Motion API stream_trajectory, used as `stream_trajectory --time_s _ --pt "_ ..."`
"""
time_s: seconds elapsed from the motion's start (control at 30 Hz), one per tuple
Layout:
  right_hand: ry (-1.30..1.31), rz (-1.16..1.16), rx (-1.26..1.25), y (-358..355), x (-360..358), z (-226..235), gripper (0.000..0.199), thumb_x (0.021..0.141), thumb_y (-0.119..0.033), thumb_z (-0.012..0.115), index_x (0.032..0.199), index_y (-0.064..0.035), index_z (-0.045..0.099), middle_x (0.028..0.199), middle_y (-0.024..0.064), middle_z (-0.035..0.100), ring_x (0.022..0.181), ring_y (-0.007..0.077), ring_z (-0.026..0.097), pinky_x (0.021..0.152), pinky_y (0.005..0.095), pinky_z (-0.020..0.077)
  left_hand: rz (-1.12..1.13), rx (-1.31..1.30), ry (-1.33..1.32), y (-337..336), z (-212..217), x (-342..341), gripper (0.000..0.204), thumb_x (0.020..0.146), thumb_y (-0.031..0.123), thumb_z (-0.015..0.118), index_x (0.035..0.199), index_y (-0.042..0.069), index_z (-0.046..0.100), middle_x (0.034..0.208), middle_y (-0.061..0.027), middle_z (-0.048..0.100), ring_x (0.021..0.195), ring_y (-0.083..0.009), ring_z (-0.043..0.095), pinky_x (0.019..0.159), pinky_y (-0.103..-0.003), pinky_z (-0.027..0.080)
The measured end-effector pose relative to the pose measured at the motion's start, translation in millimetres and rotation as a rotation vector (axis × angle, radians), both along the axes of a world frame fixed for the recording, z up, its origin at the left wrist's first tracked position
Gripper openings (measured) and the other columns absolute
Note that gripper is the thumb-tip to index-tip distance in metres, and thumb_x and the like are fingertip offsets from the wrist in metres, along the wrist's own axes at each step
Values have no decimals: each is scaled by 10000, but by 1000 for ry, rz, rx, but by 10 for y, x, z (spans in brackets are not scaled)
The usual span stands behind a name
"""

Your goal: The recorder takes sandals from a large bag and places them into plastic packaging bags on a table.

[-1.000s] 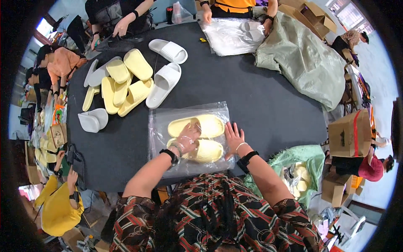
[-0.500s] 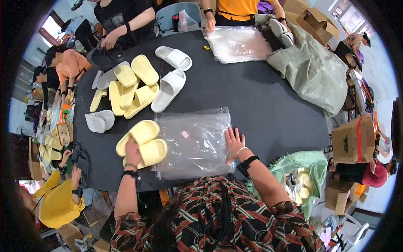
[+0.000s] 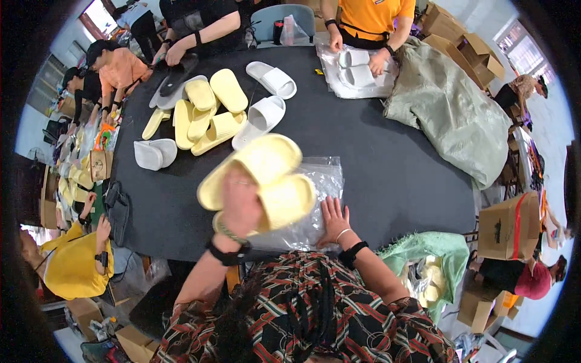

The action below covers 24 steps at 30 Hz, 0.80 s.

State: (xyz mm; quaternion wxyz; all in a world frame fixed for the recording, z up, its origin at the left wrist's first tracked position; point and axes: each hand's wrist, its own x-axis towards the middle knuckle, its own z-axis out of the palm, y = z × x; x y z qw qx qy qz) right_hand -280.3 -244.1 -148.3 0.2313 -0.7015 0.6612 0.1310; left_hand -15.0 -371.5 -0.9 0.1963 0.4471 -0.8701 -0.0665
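Observation:
A pair of pale yellow slide slippers (image 3: 283, 204) is in my left hand (image 3: 239, 202), lifted above the table, its fingers closed round the slippers and blurred by motion. Beneath them lies a stack of clear plastic bags (image 3: 327, 172), partly hidden by the slippers. My right hand (image 3: 337, 224) rests on the right edge of that stack, fingers stretched out and apart, holding nothing. Beyond the slippers sits a loose heap of yellow slides (image 3: 230, 91), with light grey slides (image 3: 272, 80) beside it and another grey pair (image 3: 155, 154) to the left.
Across the dark table (image 3: 399, 175), a person in orange handles white slippers (image 3: 357, 69) on clear bags. A grey-green sack (image 3: 451, 103) covers the far right edge. At the near right stands an open green sack (image 3: 454, 260) with yellow slippers inside. A person in black handles a dark slipper (image 3: 175, 75).
My left hand has raised the yellow slippers and carried them rightward over the bags. My right hand stays flat on the stack. The person in orange has brought white slippers onto their bags.

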Motion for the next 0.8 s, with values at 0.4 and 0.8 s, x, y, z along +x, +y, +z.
stream_trajectory --time_s 0.4,0.8 --pt "-163 -194 -89 -20 -369 167 1418 433 -431 892 1489 -66 19 1558 179 -18 1427 413 -43 1090 615 133 -113 177 -84 450 -1543 -593 135 701 117 594 796 59 672 1071 -159 606 1189 -348 460 1036 -531 283" --pt "-89 -114 -2 -14 -245 51 1460 361 -473 900 1503 -128 58 1574 109 16 1430 405 -7 1101 608 126 294 287 -173 24 -1556 303 167 711 147 600 817 68 701 1010 -138 637 1083 -350 527 920 -556 362"
